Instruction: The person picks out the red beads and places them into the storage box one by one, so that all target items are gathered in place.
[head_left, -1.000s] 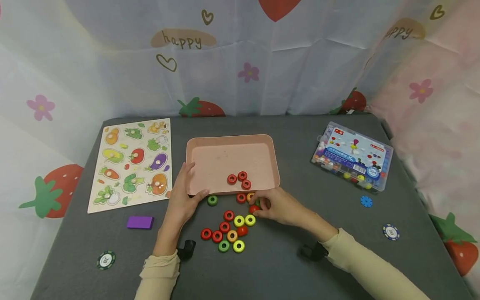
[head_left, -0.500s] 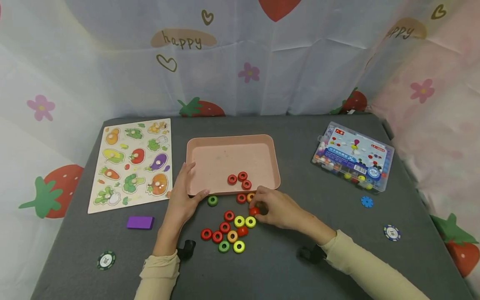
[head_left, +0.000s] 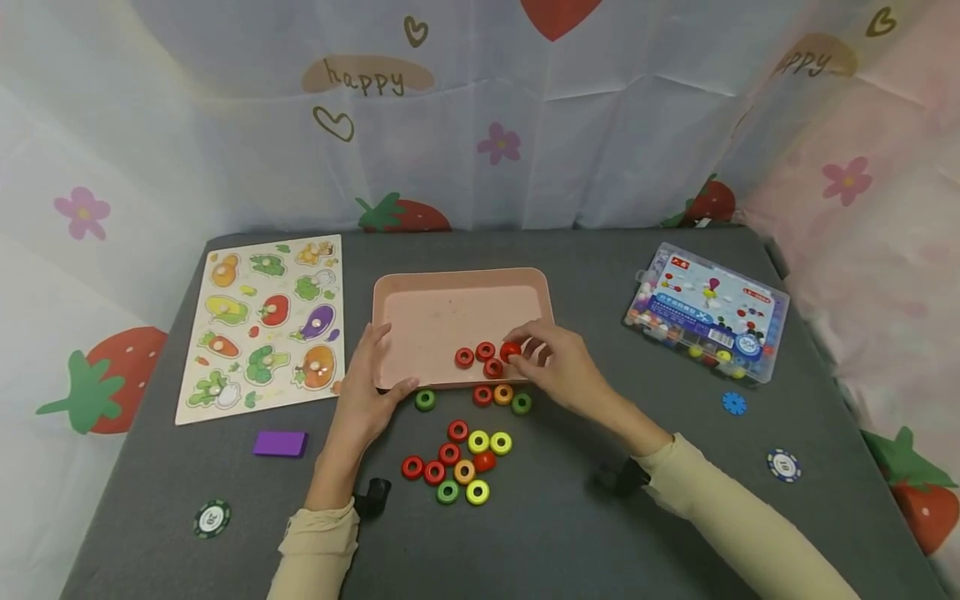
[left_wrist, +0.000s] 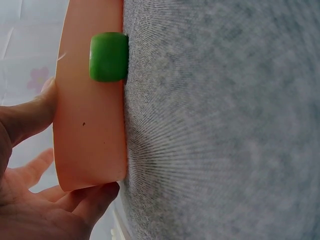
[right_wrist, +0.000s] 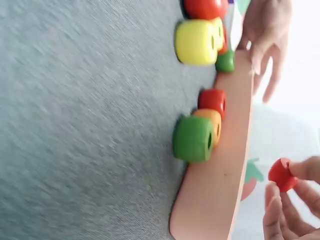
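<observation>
A shallow pink tray (head_left: 457, 312) lies on the table with several red beads (head_left: 464, 358) inside near its front edge. My left hand (head_left: 364, 390) holds the front left corner, thumb at the rim and fingers round the end wall, as the left wrist view also shows. Over the front right part of the tray, my right hand (head_left: 562, 367) pinches a red bead (right_wrist: 282, 175) between thumb and fingers. In front of the tray are loose beads: a green bead (head_left: 521, 404), an orange bead (head_left: 503, 394), yellow beads (head_left: 501, 442), and several red ones.
A vegetable puzzle board (head_left: 262, 329) lies at the left, with a purple block (head_left: 281, 443) and a poker chip (head_left: 212, 518) nearer. To the right are a clear plastic bead case (head_left: 708, 308), a blue disc (head_left: 734, 403) and another chip (head_left: 783, 465).
My right hand has picked up a red bead from the pile and carried it forward over the tray, uncovering the green bead. My left hand stays at the tray corner.
</observation>
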